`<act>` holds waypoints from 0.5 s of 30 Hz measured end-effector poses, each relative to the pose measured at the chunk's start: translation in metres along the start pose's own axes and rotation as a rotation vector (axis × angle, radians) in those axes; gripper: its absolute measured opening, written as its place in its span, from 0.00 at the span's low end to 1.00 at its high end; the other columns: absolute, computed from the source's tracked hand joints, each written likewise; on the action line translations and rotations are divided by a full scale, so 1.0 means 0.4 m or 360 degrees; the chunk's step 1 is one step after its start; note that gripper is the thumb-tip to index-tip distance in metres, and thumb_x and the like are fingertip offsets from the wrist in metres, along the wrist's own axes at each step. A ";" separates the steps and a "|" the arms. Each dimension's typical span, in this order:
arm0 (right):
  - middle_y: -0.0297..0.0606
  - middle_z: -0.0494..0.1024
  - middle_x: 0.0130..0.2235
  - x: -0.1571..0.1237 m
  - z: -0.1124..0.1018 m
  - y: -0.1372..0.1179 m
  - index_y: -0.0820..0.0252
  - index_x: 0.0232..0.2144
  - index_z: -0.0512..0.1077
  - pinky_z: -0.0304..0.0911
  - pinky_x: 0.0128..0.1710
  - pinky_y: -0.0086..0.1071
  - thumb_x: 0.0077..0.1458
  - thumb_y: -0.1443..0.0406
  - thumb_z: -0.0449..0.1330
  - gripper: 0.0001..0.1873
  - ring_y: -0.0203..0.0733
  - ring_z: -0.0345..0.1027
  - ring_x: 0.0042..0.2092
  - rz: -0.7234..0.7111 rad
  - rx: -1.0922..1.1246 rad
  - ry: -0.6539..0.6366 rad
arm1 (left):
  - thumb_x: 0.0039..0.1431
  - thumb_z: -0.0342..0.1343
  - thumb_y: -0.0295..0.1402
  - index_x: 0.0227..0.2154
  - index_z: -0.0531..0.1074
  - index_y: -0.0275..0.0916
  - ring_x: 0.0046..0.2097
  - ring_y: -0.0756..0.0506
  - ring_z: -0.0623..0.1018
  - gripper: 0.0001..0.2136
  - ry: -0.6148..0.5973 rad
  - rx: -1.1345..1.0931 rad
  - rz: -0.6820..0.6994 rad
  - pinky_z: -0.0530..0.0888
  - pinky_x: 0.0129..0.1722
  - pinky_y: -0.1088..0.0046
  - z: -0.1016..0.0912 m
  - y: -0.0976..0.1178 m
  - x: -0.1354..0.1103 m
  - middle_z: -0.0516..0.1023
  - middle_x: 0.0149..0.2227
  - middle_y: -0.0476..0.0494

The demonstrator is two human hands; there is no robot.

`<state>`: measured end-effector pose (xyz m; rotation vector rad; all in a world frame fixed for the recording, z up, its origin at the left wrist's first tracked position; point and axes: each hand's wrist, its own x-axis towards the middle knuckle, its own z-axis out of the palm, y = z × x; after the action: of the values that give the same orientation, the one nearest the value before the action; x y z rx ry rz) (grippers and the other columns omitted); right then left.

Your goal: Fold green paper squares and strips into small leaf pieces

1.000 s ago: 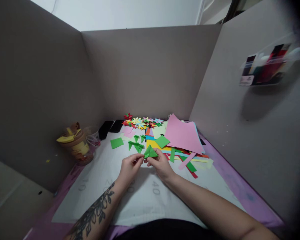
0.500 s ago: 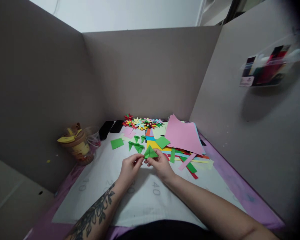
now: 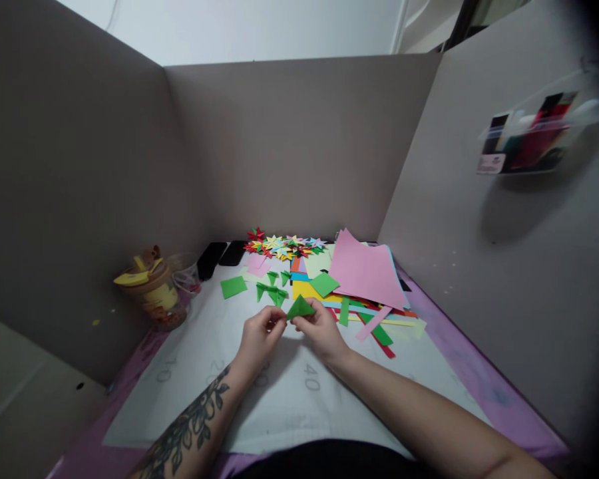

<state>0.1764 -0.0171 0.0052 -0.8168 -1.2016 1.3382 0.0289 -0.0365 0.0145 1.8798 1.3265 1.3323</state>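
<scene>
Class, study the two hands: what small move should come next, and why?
Probably the left hand should crease the green paper triangle at its left corner: that hand is right by the corner, while the right hand holds the opposite side.

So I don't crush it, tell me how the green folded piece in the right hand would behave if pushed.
The green folded piece is probably light, as it looks like paper. Its folds may make it stiffer than the flat green square. A hard push could bend its pointed top.
</scene>
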 end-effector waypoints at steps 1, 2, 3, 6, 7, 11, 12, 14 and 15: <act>0.31 0.72 0.30 0.000 -0.002 0.000 0.58 0.35 0.64 0.62 0.31 0.29 0.42 0.66 0.63 0.15 0.36 0.67 0.31 -0.0017 -0.0018 -0.0002 | 0.53 0.52 0.28 0.29 0.69 0.37 0.28 0.52 0.73 0.02 -0.0003 0.0010 0.0000 0.70 0.29 0.79 -0.001 0.001 0.000 0.74 0.27 0.50; 0.31 0.72 0.31 -0.001 -0.003 0.000 0.58 0.35 0.64 0.62 0.32 0.30 0.42 0.66 0.63 0.16 0.36 0.67 0.32 -0.0036 -0.0052 0.0003 | 0.52 0.52 0.27 0.29 0.68 0.37 0.28 0.52 0.73 0.02 -0.0012 0.0020 0.0007 0.70 0.29 0.79 -0.002 0.003 -0.001 0.74 0.26 0.50; 0.32 0.71 0.32 -0.001 -0.005 0.000 0.57 0.36 0.64 0.62 0.34 0.30 0.41 0.66 0.64 0.17 0.37 0.67 0.32 -0.0057 -0.0105 0.0017 | 0.52 0.51 0.27 0.29 0.68 0.37 0.28 0.52 0.73 0.02 -0.0030 0.0030 0.0021 0.70 0.29 0.79 -0.003 0.004 -0.002 0.73 0.26 0.50; 0.33 0.71 0.34 -0.001 -0.009 -0.003 0.57 0.37 0.65 0.62 0.38 0.32 0.41 0.66 0.64 0.19 0.39 0.66 0.37 -0.0156 -0.0313 0.0133 | 0.53 0.51 0.28 0.29 0.67 0.37 0.28 0.52 0.73 0.02 -0.0082 0.0076 0.0076 0.70 0.31 0.78 -0.004 0.007 -0.005 0.73 0.27 0.51; 0.34 0.71 0.37 -0.002 -0.010 -0.005 0.57 0.38 0.65 0.61 0.41 0.33 0.40 0.67 0.64 0.19 0.40 0.66 0.39 -0.0195 -0.0361 0.0167 | 0.53 0.51 0.28 0.29 0.67 0.38 0.28 0.52 0.73 0.02 -0.0091 0.0098 0.0093 0.70 0.31 0.78 -0.004 0.007 -0.005 0.72 0.27 0.51; 0.34 0.72 0.36 -0.006 -0.005 -0.025 0.56 0.42 0.63 0.61 0.42 0.35 0.41 0.68 0.63 0.23 0.41 0.67 0.40 -0.0163 -0.0357 0.0084 | 0.54 0.50 0.27 0.28 0.67 0.38 0.28 0.52 0.72 0.03 -0.0140 0.0156 0.0156 0.70 0.31 0.78 -0.002 0.007 -0.003 0.72 0.26 0.51; 0.32 0.72 0.33 -0.007 -0.003 -0.030 0.56 0.43 0.62 0.61 0.39 0.33 0.42 0.68 0.62 0.23 0.40 0.67 0.37 -0.0115 -0.0346 0.0044 | 0.54 0.49 0.27 0.28 0.67 0.38 0.29 0.52 0.72 0.03 -0.0168 0.0164 0.0171 0.70 0.31 0.78 -0.004 0.009 -0.001 0.72 0.26 0.51; 0.29 0.70 0.28 -0.007 -0.002 -0.037 0.56 0.41 0.63 0.61 0.32 0.31 0.41 0.68 0.62 0.22 0.37 0.65 0.30 -0.0037 -0.0330 0.0014 | 0.54 0.49 0.26 0.29 0.68 0.38 0.29 0.52 0.72 0.04 -0.0229 0.0196 0.0190 0.70 0.32 0.77 -0.016 0.018 0.000 0.72 0.27 0.50; 0.28 0.69 0.27 -0.005 -0.004 -0.039 0.56 0.40 0.64 0.59 0.30 0.29 0.40 0.68 0.63 0.21 0.36 0.63 0.28 -0.0023 -0.0325 0.0036 | 0.54 0.49 0.26 0.29 0.69 0.38 0.29 0.51 0.72 0.04 -0.0249 0.0222 0.0198 0.70 0.31 0.77 -0.025 0.025 -0.001 0.72 0.27 0.50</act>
<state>0.1824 -0.0205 0.0193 -0.9636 -1.3389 1.2046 0.0241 -0.0426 0.0266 2.1445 1.2693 1.1494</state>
